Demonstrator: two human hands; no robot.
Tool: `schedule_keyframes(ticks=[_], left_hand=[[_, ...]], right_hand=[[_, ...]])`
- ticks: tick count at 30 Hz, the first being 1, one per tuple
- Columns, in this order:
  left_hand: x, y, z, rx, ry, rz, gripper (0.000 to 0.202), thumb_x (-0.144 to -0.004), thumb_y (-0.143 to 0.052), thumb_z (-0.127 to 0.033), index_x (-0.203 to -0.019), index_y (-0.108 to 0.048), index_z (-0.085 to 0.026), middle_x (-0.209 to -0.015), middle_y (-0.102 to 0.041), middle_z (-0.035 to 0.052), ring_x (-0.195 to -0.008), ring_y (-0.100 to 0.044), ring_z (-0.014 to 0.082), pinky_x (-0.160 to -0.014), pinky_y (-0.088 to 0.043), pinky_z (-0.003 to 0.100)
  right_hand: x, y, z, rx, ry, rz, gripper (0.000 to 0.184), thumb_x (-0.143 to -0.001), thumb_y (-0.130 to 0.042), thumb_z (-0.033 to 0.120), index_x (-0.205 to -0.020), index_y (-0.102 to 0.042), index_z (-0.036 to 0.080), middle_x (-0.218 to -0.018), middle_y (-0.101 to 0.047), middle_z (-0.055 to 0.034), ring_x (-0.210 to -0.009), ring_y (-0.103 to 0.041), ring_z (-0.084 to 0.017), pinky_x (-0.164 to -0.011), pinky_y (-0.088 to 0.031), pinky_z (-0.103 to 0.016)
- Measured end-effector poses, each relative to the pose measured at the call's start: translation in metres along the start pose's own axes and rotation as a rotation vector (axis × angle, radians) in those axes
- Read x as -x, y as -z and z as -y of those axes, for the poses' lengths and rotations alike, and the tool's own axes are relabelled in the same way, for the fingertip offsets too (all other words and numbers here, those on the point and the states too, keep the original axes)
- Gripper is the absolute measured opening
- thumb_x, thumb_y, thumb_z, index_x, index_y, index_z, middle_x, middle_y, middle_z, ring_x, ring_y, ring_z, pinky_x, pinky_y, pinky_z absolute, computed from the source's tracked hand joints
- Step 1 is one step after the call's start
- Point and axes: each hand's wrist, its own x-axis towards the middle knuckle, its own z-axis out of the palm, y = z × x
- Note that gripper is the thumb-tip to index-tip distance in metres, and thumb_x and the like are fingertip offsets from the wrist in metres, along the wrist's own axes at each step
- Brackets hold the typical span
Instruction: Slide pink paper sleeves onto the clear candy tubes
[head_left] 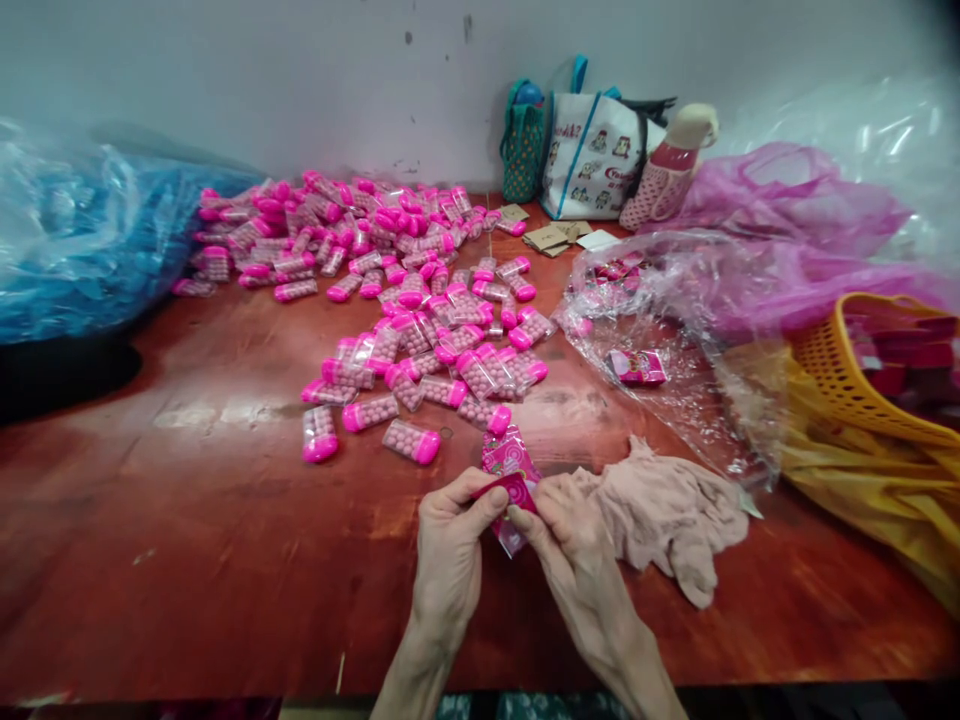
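Between my two hands is a small pink printed wrapper [516,490], held over the near middle of the table. My left hand [451,535] pinches its left side with thumb and forefinger. At its right side, my right hand [574,535] grips with thumb and curled fingers. Another pink patterned piece [508,452] shows just beyond the hands; whether it joins the held one I cannot tell. Past it lie many clear bottles of pale pink balls with bright pink caps [412,440], loosely heaped toward the wall. A crumpled beige cloth [667,510] lies right beside my right hand.
Blue items in a clear bag [82,240] fill the left. At right are a clear plastic bag [675,350] with a pink packet [636,367], a yellow basket [832,370] and pink bags [795,200]. A white tote [592,160] and bottles stand by the wall.
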Motion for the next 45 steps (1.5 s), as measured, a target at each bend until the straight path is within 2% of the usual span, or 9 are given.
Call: schedule_keyframes(ticks=[7, 11, 21, 24, 27, 31, 37, 41, 45], left_hand=[[-0.002, 0.007, -0.013, 0.004, -0.019, -0.053, 0.001, -0.065, -0.068, -0.012, -0.064, -0.068, -0.013, -0.06, -0.058, -0.0009, -0.06, -0.05, 0.0098, -0.062, -0.04, 0.021], [-0.004, 0.008, -0.011, 0.064, 0.022, -0.054, 0.002, -0.063, -0.069, -0.012, -0.062, -0.067, -0.012, -0.059, -0.059, -0.0002, -0.055, -0.05, 0.0096, -0.056, -0.041, 0.021], [-0.017, 0.013, 0.0, 0.213, 0.109, -0.175, 0.014, -0.054, -0.075, -0.015, -0.057, -0.062, -0.01, -0.054, -0.061, 0.0007, -0.046, -0.051, 0.0073, -0.047, -0.042, 0.018], [-0.019, 0.015, -0.003, 0.215, 0.074, -0.197, 0.016, -0.052, -0.077, -0.013, -0.06, -0.063, -0.01, -0.057, -0.062, 0.0005, -0.05, -0.052, 0.0073, -0.051, -0.043, 0.018], [-0.019, 0.016, -0.004, 0.217, 0.044, -0.206, 0.017, -0.052, -0.076, -0.011, -0.061, -0.062, -0.011, -0.057, -0.06, -0.0017, -0.05, -0.052, 0.0067, -0.05, -0.042, 0.017], [-0.017, 0.015, 0.0, 0.207, -0.004, -0.209, 0.018, -0.054, -0.075, -0.011, -0.058, -0.057, -0.013, -0.055, -0.056, -0.0048, -0.05, -0.049, 0.0053, -0.05, -0.041, 0.016], [-0.018, 0.023, -0.001, -0.148, -0.197, -0.179, 0.03, -0.062, -0.071, -0.012, -0.09, -0.06, -0.019, -0.076, -0.063, -0.0006, -0.07, -0.057, 0.0115, -0.065, -0.045, 0.022], [-0.018, 0.032, -0.013, -0.416, -0.342, -0.009, 0.011, -0.066, -0.068, -0.014, -0.067, -0.057, -0.017, -0.082, -0.061, 0.0025, -0.079, -0.057, 0.0152, -0.071, -0.044, 0.026], [-0.018, 0.041, -0.022, -0.57, -0.412, 0.1, 0.02, -0.067, -0.067, -0.014, -0.056, -0.051, -0.016, -0.076, -0.06, 0.0017, -0.071, -0.056, 0.0141, -0.068, -0.041, 0.026]], right_hand=[[-0.003, -0.003, 0.003, -0.267, -0.147, 0.107, 0.002, -0.077, -0.063, 0.021, -0.076, -0.061, 0.019, -0.077, -0.059, -0.0001, -0.076, -0.053, -0.017, -0.068, -0.042, -0.026], [-0.001, -0.014, 0.0, -0.303, -0.241, 0.071, 0.02, -0.084, -0.052, 0.016, -0.064, -0.055, 0.018, -0.068, -0.055, 0.0006, -0.067, -0.052, -0.015, -0.06, -0.04, -0.024], [-0.002, -0.025, -0.001, -0.128, -0.064, 0.011, 0.029, -0.089, -0.042, 0.021, -0.061, -0.051, 0.018, -0.062, -0.05, -0.0004, -0.062, -0.046, -0.016, -0.058, -0.035, -0.026], [-0.004, -0.021, -0.004, -0.203, -0.095, 0.041, 0.025, -0.09, -0.04, 0.027, -0.074, -0.058, 0.018, -0.073, -0.056, -0.0028, -0.071, -0.05, -0.017, -0.064, -0.039, -0.027], [-0.007, -0.022, -0.004, -0.262, -0.17, 0.022, 0.014, -0.083, -0.053, 0.03, -0.089, -0.059, 0.018, -0.083, -0.058, -0.0033, -0.078, -0.052, -0.018, -0.068, -0.04, -0.027], [-0.008, -0.027, -0.003, -0.327, -0.268, 0.03, 0.021, -0.084, -0.052, 0.028, -0.066, -0.054, 0.018, -0.063, -0.051, 0.0014, -0.06, -0.048, -0.014, -0.056, -0.037, -0.024], [-0.012, -0.025, -0.011, -0.198, -0.147, 0.069, 0.022, -0.088, -0.045, 0.021, -0.07, -0.057, 0.017, -0.069, -0.054, -0.0004, -0.065, -0.049, -0.015, -0.06, -0.035, -0.025], [-0.013, -0.02, -0.014, -0.134, -0.073, 0.125, 0.02, -0.088, -0.045, 0.016, -0.074, -0.06, 0.018, -0.071, -0.055, -0.0006, -0.067, -0.05, -0.015, -0.06, -0.035, -0.024], [-0.014, -0.015, -0.012, -0.085, -0.068, 0.192, 0.019, -0.088, -0.046, 0.018, -0.076, -0.062, 0.018, -0.073, -0.058, -0.0017, -0.071, -0.052, -0.017, -0.063, -0.036, -0.025]])
